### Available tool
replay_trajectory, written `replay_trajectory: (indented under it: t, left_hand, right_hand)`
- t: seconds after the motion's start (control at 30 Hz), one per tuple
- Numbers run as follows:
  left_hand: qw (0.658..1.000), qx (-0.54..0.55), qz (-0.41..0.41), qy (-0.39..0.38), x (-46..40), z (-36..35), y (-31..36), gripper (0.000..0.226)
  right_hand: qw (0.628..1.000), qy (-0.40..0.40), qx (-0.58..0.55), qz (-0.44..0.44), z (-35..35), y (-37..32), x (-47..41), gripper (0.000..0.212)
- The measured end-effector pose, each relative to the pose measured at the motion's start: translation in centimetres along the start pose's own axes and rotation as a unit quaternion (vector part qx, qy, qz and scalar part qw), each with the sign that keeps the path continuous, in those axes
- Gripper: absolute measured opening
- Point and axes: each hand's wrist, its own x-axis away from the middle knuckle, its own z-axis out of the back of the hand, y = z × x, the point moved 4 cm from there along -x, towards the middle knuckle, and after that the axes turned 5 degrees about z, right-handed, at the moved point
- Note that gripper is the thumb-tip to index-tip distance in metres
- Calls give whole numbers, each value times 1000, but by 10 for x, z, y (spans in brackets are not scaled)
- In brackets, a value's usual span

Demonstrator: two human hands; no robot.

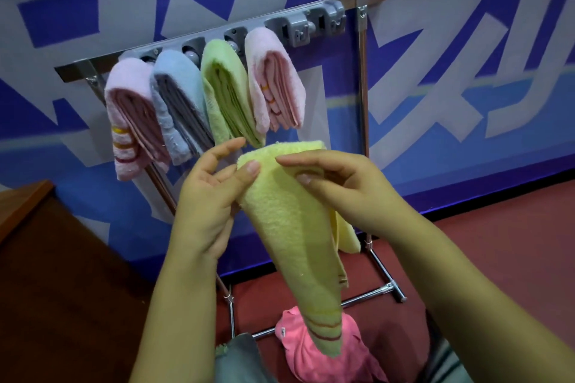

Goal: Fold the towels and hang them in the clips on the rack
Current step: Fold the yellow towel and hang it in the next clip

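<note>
Towels: four hanging folded from the rack (362, 78), one per clip, left to right a pink striped towel (130, 121), a blue towel (177, 102), a green towel (227, 93) and a pink towel (275, 81). Two empty grey clips (314, 25) further right on the same bar. One folded yellow towel (292, 233) held up in front of the rack, below the green and pink ones, narrow striped end hanging down. Left hand (211, 196) pinching its upper left corner, thumb on the front, fingers (224, 149) partly spread behind. Right hand (345, 186) gripping the top fold, fingers curled over the edge. One bright pink cloth (311, 351) bunched on the red floor (497, 258) by the rack's base, one grey cloth (239, 354) just left of it. One brown wooden table (46, 274) at the left.
</note>
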Motion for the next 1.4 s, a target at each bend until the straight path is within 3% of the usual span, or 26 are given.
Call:
replay_trajectory:
  t: [0.13,0.33,0.43,0.57,0.7,0.83,1.07,1.23,1.4]
  left_hand:
    - [1000,9,-24,12,1,-6,-3,38]
    - [997,-37,-71,1,4,-6,-2,46]
    - [996,-30,-80,10,4,-4,2,42]
    - [998,64,-20,6,2,-2,4,32]
    - [993,103,30,-52,-2,-5,12,29]
    - [999,43,-1,-33,-3,-4,18,31]
    - [986,-67,-146,44,0,-2,18,31]
    - [977,-35,-198,63,-3,-5,18,31]
    - [978,3,-205,37,-7,-22,20,36]
  right_hand:
    - [1000,-1,24,12,5,1,0,38]
    - [998,2,61,18,5,-1,1,39]
    - [995,-33,92,23,-1,-7,3,41]
    - [983,-138,120,17,-13,-11,8,58]
    - [978,-162,128,41,-16,-12,8,58]
    - [984,-129,118,45,-10,-10,5,51]
    - [982,-32,167,81,-2,-5,3,44]
    - [970,19,194,146,7,-9,-3,42]
    - [970,85,173,151,16,-7,-4,40]
